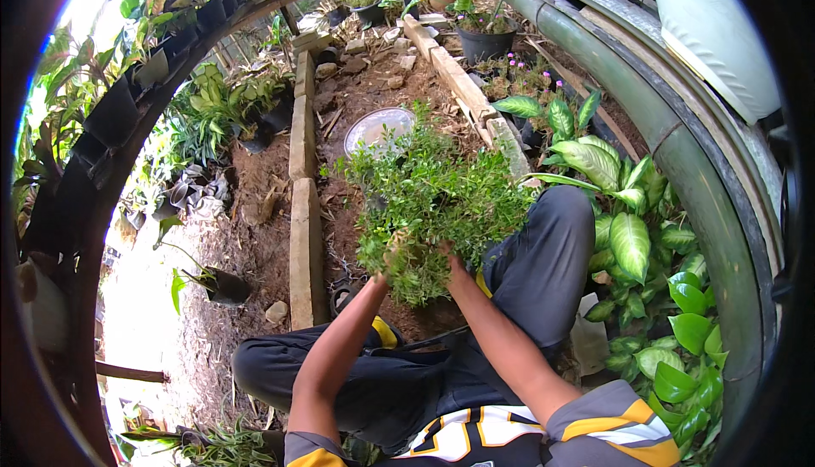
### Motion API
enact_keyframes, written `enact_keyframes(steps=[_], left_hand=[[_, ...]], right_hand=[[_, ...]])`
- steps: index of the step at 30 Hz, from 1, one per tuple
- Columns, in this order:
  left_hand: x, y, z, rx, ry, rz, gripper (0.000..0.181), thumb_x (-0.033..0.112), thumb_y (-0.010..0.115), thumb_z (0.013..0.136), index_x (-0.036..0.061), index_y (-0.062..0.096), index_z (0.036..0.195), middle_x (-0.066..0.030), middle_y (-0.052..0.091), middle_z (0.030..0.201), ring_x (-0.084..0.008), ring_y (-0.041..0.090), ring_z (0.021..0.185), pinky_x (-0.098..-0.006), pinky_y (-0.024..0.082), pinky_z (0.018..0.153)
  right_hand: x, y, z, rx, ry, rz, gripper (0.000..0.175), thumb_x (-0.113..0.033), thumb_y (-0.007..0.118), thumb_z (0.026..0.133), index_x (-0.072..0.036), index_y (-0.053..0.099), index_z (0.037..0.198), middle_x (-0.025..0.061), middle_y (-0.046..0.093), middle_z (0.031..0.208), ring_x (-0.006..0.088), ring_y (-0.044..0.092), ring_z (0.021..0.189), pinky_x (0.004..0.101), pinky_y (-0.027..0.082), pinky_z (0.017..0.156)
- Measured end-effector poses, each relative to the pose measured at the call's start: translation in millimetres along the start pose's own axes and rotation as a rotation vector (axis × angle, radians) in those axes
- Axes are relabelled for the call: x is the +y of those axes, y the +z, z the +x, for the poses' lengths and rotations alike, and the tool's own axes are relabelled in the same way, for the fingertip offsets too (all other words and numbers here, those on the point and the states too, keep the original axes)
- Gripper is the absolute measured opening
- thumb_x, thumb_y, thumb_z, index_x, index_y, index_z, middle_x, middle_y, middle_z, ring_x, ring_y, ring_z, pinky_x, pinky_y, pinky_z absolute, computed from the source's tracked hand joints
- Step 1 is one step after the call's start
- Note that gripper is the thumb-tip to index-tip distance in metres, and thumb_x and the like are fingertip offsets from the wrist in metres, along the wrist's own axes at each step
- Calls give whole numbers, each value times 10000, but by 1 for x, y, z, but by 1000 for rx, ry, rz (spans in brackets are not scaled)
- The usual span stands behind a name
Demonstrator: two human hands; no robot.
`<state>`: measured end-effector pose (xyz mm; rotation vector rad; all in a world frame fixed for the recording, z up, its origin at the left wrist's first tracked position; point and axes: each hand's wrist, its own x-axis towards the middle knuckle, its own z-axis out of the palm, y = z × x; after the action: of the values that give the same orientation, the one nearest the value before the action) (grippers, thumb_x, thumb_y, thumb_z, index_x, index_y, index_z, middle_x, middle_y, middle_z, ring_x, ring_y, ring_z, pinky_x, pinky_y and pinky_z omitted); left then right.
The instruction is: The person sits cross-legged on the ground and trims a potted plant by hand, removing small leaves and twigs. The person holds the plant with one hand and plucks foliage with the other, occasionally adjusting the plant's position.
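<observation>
A dense mass of small-leaved green plants [439, 187] spreads over the soil between my bent legs. My left hand [396, 249] reaches into its near side, with leaves over most of the fingers. Close by on the right, my right hand [449, 255] is also among the leaves near my raised knee. Foliage and blur hide what the fingers grip, and any pots beneath the plants are mostly covered. Just beyond the foliage, a round, pale, clear-looking dish or lid [379, 131] lies on the brown soil.
Stone or concrete edging blocks [307, 231] line the left side, and another row [455, 72] runs along the right. A small black potted plant [226, 285] lies tipped at left. Variegated broad-leaved plants [630, 244] crowd my right, beside a thick green bamboo pole [694, 180].
</observation>
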<state>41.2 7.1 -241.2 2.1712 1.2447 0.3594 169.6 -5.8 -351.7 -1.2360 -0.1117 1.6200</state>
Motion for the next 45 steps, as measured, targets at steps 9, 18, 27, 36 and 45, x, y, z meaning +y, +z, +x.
enact_keyframes(steps=[9,18,27,36,45], left_hand=[[-5,35,-2,287,5,-568,239,239,559,855,25,575,749,6,536,646,-92,445,530,-265,361,475],[-43,50,-5,81,-39,-840,284,319,563,836,39,566,788,-40,526,641,-158,482,534,-298,367,462],[23,43,-26,669,68,269,375,382,591,789,13,531,793,-174,562,670,-333,550,559,-412,413,476],[39,39,-29,795,110,174,198,197,571,776,32,516,870,-168,548,732,-342,548,673,-449,422,603],[71,30,-41,667,57,316,214,100,560,711,-1,512,893,-189,517,807,-375,499,788,-504,376,672]], right_hand=[[-7,4,-16,-83,33,-49,256,-287,485,863,-93,530,1022,62,536,1031,192,505,898,401,386,801],[-17,10,-42,-124,-49,-45,245,-340,449,859,-120,536,922,50,501,1006,169,435,921,436,290,859],[6,-5,-11,-215,37,42,338,-111,379,851,-68,437,1181,65,477,1148,183,421,1073,292,338,924],[-2,2,-28,-321,-174,28,198,-185,508,833,-115,520,1017,42,549,869,168,551,774,364,421,790],[-28,23,-77,-162,-22,90,329,-258,393,914,-75,469,1177,88,507,1151,223,515,982,393,421,845]])
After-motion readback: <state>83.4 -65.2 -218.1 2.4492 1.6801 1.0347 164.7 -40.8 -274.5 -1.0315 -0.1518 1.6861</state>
